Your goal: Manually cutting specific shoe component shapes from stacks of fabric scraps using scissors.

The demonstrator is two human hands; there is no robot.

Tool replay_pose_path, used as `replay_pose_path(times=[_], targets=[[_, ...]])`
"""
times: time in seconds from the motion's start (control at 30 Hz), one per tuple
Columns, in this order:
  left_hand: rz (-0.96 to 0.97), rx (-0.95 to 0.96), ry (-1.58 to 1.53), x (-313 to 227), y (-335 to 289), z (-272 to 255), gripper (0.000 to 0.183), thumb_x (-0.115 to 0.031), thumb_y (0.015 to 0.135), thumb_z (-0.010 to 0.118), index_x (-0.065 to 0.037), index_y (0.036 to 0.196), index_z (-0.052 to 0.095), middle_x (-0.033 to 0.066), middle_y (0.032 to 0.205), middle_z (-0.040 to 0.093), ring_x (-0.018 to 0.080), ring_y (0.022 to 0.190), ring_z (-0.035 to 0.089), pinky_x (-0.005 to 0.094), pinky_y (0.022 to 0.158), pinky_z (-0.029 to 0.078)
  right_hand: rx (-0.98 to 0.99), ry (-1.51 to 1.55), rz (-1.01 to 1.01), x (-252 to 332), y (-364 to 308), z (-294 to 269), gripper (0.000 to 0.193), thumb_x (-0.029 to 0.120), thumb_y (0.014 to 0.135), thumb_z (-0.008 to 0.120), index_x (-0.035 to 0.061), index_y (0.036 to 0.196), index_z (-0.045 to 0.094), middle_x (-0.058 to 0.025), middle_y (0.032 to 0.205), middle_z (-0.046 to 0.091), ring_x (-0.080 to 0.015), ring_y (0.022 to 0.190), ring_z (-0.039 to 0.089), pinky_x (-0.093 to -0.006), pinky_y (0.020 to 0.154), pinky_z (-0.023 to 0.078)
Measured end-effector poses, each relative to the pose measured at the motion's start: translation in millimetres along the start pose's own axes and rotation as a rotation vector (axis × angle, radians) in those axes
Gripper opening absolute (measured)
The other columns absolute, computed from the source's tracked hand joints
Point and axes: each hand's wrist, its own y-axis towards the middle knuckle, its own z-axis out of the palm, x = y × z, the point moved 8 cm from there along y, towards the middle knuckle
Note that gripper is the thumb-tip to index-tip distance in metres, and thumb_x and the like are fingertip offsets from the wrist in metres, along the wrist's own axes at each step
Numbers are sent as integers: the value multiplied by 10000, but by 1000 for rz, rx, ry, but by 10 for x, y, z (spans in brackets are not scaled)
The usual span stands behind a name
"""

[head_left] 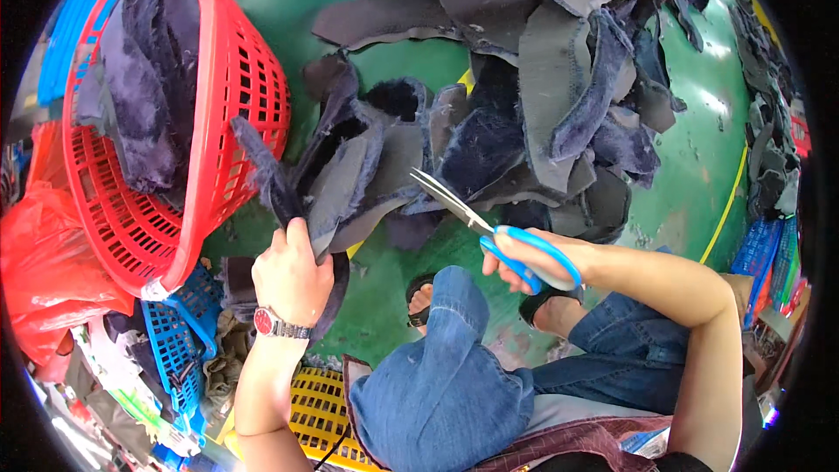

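My left hand (290, 264), with a watch at its wrist, is closed on a dark piece of furry fabric (278, 188) beside the red basket. Part of that piece hangs below the hand. In my right hand (542, 255) is a pair of scissors (466, 213) with blue handles, its slim blades pointing up and left, slightly apart and touching no fabric I can make out. Ahead of both hands lies a heap of grey and dark blue fabric pieces (551, 87), smooth on one face and fuzzy on the other.
A tilted red plastic basket (210, 114) holding dark fabric stands at left. Below it are a blue basket (179, 341) and a red plastic bag (52, 271). A yellow basket (319, 406) sits by my legs. More scraps (773, 149) line the right edge of the green floor (699, 122).
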Motion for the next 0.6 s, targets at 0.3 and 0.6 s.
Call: replay_pose_path(times=[0.3, 0.6], targets=[[-76, 2, 31, 249, -110, 18, 352, -146, 620, 679, -27, 883, 477, 176, 745, 561, 360, 651, 578, 422, 576, 479, -31, -55, 116, -374, -100, -72, 551, 558, 866, 332, 39, 923, 507, -13, 667, 451, -87, 584, 430, -232, 556, 381], [-82, 4, -9, 224, -184, -18, 386, -158, 620, 684, -20, 916, 479, 188, 765, 566, 362, 664, 579, 421, 588, 478, -21, -53, 104, -242, 157, 160, 613, 619, 821, 360, 29, 890, 511, -3, 620, 460, -88, 549, 456, -224, 509, 391]])
